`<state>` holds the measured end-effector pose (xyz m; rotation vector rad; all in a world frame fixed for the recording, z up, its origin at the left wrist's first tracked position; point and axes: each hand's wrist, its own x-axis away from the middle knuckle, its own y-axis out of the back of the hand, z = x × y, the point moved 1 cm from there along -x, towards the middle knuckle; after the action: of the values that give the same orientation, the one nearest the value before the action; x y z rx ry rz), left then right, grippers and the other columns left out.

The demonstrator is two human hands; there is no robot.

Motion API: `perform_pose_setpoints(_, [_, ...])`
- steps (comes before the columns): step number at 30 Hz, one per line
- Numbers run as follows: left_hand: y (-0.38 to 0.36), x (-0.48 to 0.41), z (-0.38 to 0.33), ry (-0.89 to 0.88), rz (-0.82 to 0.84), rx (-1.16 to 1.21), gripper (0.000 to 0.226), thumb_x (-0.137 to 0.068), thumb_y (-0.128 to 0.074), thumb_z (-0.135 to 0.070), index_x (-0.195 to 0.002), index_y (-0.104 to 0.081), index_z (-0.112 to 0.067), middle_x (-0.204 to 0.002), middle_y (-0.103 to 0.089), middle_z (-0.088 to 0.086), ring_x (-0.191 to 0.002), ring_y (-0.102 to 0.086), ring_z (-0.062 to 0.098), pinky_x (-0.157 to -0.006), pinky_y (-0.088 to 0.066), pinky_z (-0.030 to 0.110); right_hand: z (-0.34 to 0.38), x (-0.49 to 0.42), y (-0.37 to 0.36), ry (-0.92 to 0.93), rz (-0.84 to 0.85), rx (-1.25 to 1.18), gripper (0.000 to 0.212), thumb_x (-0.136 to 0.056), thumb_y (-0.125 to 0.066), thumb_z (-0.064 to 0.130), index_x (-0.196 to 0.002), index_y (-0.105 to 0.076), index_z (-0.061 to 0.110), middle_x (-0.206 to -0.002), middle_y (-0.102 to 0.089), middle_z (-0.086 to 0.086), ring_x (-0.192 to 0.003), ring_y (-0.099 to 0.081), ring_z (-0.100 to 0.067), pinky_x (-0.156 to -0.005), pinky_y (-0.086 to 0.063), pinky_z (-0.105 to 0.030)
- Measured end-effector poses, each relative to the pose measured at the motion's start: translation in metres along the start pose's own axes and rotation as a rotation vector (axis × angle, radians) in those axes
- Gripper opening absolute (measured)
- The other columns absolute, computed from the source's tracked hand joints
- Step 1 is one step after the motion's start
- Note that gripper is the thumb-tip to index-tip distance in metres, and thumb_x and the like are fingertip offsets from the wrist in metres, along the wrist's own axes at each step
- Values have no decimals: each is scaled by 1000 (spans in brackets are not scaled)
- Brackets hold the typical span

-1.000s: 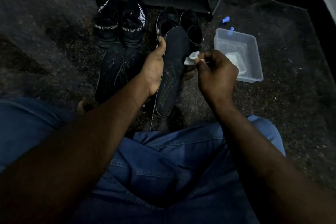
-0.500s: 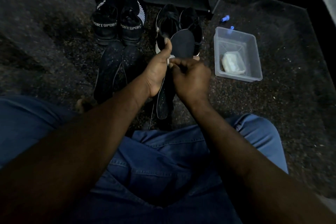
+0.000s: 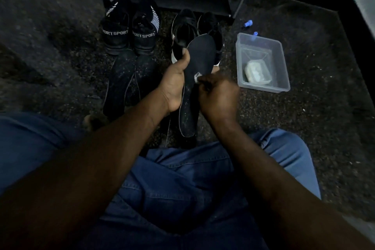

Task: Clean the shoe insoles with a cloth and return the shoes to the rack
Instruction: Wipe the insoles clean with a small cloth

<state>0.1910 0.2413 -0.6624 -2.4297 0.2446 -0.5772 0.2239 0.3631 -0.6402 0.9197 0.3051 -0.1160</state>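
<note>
left hand (image 3: pixel 174 85) grips insole (image 3: pixel 194 79) | right hand (image 3: pixel 218 97) presses cloth (image 3: pixel 197 76) on it

Both your hands work at the insole (image 3: pixel 199 55), forearms converging toward it.
Your left hand (image 3: pixel 174 79) grips the insole's left edge, thumb curled over its top face near the toe end. Your right hand (image 3: pixel 218 95), knuckles up and fingers curled, pinches a white cloth (image 3: pixel 196 76) against the insole's middle; slightly blurred.

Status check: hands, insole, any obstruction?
Left hand grips insole at its edge. Right hand presses cloth on insole. Two other insoles lie on floor, leftward; nothing blocks.
</note>
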Motion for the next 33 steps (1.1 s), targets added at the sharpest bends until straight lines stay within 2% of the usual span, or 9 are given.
perform_pose_setpoints(2, [0,0,3,3,-29,5,79,-105,-26,-67,-142,-57,-5,-137,-65,21,-129,-63,28,-106,-52,36,10,1,-7,-55,12,-128,22,-85,-67,20,-100,-83,20,-98,-80,-3,-89,-75,-20,-86,-60,-38])
perform_pose_setpoints(5, [-2,2,2,-4,-61,0,76,-104,-31,-67,-123,-73,-7,-132,-69,18,-128,-64,27,-115,-44,41,21,-6,-10,-133,1,-324,18,-88,-71,19,-101,-83,22,-98,-80,6,-90,-74,-6,-88,-60,-34])
perform_pose_setpoints(8, [-3,1,-1,0,-11,79,74,-104,-39,-62,-144,-56,-3,-139,-63,23,-131,-60,34,-116,-44,45,17,-3,-5,50,-16,-191,21,-86,-68,18,-101,-82,19,-97,-78,-2,-88,-73,-17,-85,-57,-32])
perform_pose_setpoints(10, [-2,-1,-1,9,-39,73,67,-107,-38,-54,-143,-56,1,-136,-66,19,-123,-66,29,-104,-54,39,7,-2,-2,158,23,-3,23,-83,-66,15,-99,-82,17,-94,-75,-10,-84,-70,-27,-78,-53,-32])
perform_pose_setpoints(12, [-2,-1,-2,10,-59,68,66,-109,-35,-52,-142,-57,1,-136,-66,16,-125,-65,28,-101,-54,39,-4,-6,2,184,30,94,23,-81,-67,12,-98,-82,14,-92,-74,-14,-82,-69,-33,-75,-53,-34])
perform_pose_setpoints(18, [-5,0,1,27,-67,106,62,-108,-40,-54,-145,-57,-7,-140,-64,17,-129,-61,32,-110,-49,47,-13,-28,17,102,-78,91,23,-86,-69,18,-104,-82,16,-96,-75,-12,-81,-71,-29,-76,-53,-30])
perform_pose_setpoints(25, [1,-8,6,17,-147,35,80,-101,-40,-68,-140,-60,-1,-138,-64,19,-126,-64,31,-106,-53,42,12,0,-8,76,9,-105,24,-82,-70,13,-101,-83,18,-95,-77,-7,-86,-71,-22,-83,-48,-23])
perform_pose_setpoints(28, [1,-7,6,29,-152,19,80,-101,-38,-68,-136,-63,-1,-132,-68,18,-119,-69,28,-98,-56,39,13,-6,-7,53,-26,-189,20,-82,-71,12,-98,-83,17,-96,-79,-4,-88,-73,-20,-84,-57,-32])
perform_pose_setpoints(33, [2,-7,6,42,-126,53,72,-104,-37,-65,-142,-60,-8,-137,-66,15,-128,-63,32,-110,-49,48,-16,-17,4,10,-41,-25,20,-82,-70,12,-98,-82,16,-97,-78,-9,-88,-73,-27,-85,-58,-39])
